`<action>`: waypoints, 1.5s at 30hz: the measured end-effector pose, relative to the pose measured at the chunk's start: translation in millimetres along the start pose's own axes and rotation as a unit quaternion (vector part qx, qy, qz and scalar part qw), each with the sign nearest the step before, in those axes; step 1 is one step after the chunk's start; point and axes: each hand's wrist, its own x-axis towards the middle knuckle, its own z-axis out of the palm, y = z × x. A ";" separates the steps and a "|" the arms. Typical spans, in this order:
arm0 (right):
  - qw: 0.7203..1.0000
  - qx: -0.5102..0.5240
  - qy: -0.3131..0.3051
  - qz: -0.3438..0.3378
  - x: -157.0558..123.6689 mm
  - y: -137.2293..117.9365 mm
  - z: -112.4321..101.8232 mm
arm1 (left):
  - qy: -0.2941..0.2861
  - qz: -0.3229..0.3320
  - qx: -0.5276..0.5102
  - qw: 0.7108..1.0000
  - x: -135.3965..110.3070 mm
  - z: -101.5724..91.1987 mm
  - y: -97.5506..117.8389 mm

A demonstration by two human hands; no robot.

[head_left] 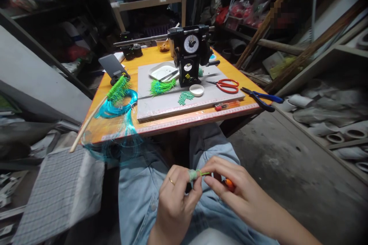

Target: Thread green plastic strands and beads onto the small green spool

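Observation:
Above my lap, my left hand (179,195) is closed, thumb against index finger, pinching a short bright green strand (205,173). A pale green wrap (192,175) covers that index fingertip, and a ring sits on another finger. My right hand (230,187) is close beside it, fingers curled, with thumb and index fingertips at the strand's free end. Within the right hand an orange-handled tool (229,183) shows partly; its working end is hidden by the fingers. Whether the right fingertips also touch the strand I cannot tell.
On the yellow table (105,130), a grey board (161,111) bears a black geared device (188,55), red-handled scissors (227,85), green beads (185,97) and a green strand bundle (162,87). Blue-handled pliers (261,97) overhang the right edge. Blue line coils (129,101) lie left.

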 end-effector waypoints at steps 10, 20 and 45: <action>0.999 0.013 0.033 -0.026 1.2 4.5 3.7 | -0.014 -0.058 -0.045 0.997 -6.4 2.3 1.6; 0.999 0.039 0.020 -0.033 3.0 4.1 4.2 | 0.009 -0.358 -0.305 0.882 -4.2 6.5 13.2; 0.996 0.092 -0.015 0.016 -0.8 5.0 20.3 | 0.068 -0.400 -0.460 0.789 2.1 4.2 4.2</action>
